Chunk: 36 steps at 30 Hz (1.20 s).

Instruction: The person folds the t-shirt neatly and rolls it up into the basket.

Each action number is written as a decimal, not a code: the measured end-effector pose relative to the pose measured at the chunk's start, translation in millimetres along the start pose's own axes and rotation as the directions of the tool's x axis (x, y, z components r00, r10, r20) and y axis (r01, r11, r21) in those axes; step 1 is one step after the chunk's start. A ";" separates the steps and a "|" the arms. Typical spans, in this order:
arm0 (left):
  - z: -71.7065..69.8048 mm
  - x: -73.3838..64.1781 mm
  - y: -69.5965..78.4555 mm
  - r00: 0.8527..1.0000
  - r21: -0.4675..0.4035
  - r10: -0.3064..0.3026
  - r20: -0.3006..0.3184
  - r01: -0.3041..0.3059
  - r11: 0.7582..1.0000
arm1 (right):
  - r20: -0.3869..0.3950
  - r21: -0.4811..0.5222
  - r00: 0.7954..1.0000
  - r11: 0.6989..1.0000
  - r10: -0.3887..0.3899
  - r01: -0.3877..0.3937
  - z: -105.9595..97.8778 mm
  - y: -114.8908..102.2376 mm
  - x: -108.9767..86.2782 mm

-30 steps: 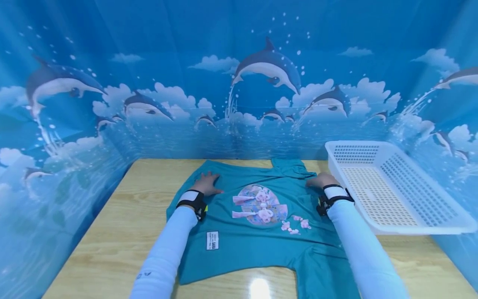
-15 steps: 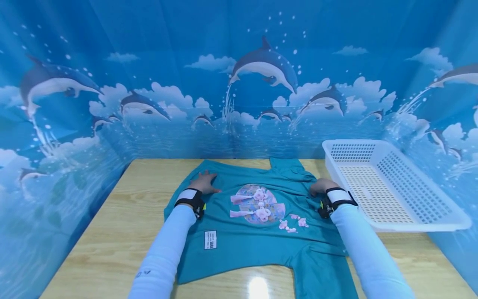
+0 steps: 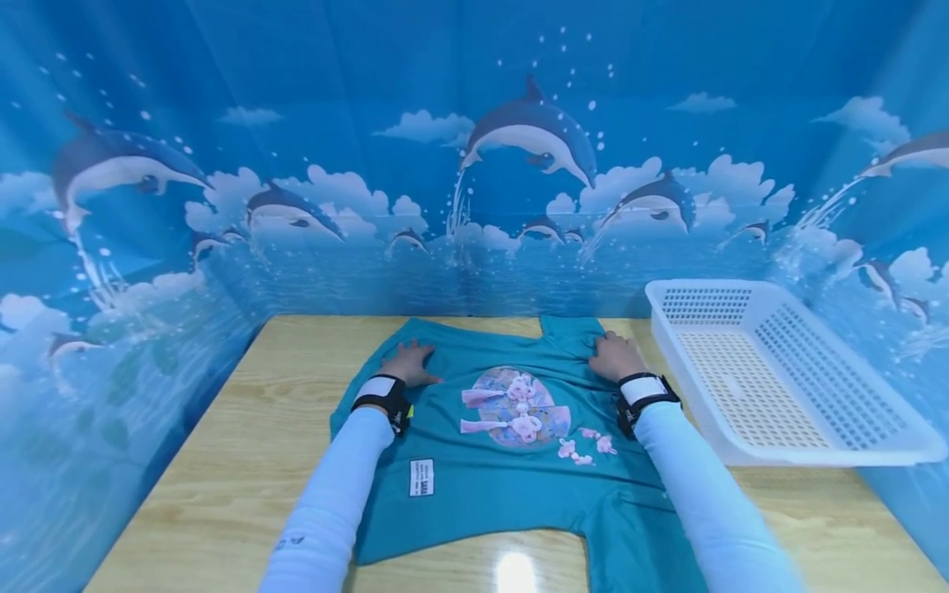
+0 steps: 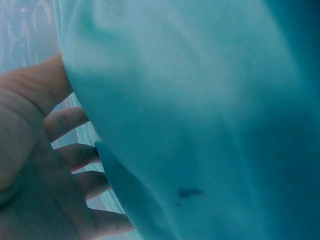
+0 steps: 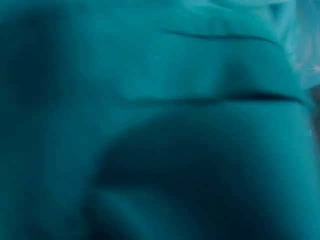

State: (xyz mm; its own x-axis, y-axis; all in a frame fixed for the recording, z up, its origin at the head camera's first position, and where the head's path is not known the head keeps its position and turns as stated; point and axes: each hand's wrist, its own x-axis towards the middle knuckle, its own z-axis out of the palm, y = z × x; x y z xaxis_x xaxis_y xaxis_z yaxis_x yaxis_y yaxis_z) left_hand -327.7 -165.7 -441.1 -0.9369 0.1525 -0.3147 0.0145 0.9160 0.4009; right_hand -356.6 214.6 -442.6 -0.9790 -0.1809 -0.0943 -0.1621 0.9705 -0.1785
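A teal short-sleeved shirt [image 3: 489,494] lies sideways on the wooden table, with a round floral print, pink tassels and a white label facing up. My left hand [image 3: 408,364] rests on its upper left part, fingers spread; the left wrist view shows those fingers [image 4: 75,156] straight, their tips hidden by the cloth. My right hand [image 3: 617,357] lies on the cloth near the far sleeve [image 3: 571,329]. Only blurred, creased teal fabric [image 5: 200,70] fills most of the right wrist view, and the right fingers do not show there.
A white perforated plastic basket [image 3: 749,387] stands on the right side of the table [image 3: 245,428], close to my right forearm. Behind and at both sides hangs a blue curtain [image 3: 356,247] printed with dolphins.
My right hand has shifted left and farther away along the shirt towards the far sleeve, which now lies flatter than a second ago. The left hand stays in place.
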 end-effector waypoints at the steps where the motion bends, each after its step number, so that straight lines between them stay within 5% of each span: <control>1: 0.8 0.6 -0.3 1.000 -0.002 0.002 0.001 -0.002 1.000 | 0.022 -0.002 1.000 1.000 0.008 -0.008 2.2 1.6 0.6; 10: 2.8 4.5 -1.6 1.000 0.024 0.007 -0.003 -0.007 1.000 | 0.213 0.209 0.975 0.972 0.062 -0.108 -5.0 10.6 0.8; 18: -7.0 -10.5 -14.4 0.996 -0.091 0.085 0.032 -0.081 0.993 | 0.128 0.413 0.992 0.909 0.004 -0.057 -45.4 -4.1 -26.9; 22: -24.3 -33.3 -20.6 0.989 -0.116 0.150 0.002 -0.149 0.982 | 0.015 0.374 0.999 0.927 -0.038 0.029 -67.5 -14.3 -63.7; 26: -29.3 -66.1 -24.7 0.986 -0.053 0.165 -0.010 -0.166 0.985 | -0.039 0.232 0.982 0.954 -0.184 0.188 -54.7 -14.3 -93.6; 31: -6.8 -110.2 -12.6 0.995 0.055 0.094 0.031 -0.095 0.994 | -0.001 0.048 0.929 0.928 -0.369 0.369 -16.9 -7.4 -113.0; 36: 24.3 -143.0 1.0 0.995 0.102 0.014 0.096 -0.024 0.995 | 0.092 0.002 0.950 0.955 -0.297 0.298 2.5 -1.0 -117.3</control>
State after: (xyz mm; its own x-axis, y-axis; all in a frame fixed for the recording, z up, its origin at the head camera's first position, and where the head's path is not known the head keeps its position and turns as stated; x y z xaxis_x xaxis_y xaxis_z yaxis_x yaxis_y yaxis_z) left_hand -185.3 -177.6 -416.7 -0.8985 0.2007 -0.3904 0.0725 0.9450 0.3188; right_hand -241.3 234.4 -433.8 -0.8710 -0.4749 -0.1262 -0.4464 0.8720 -0.2008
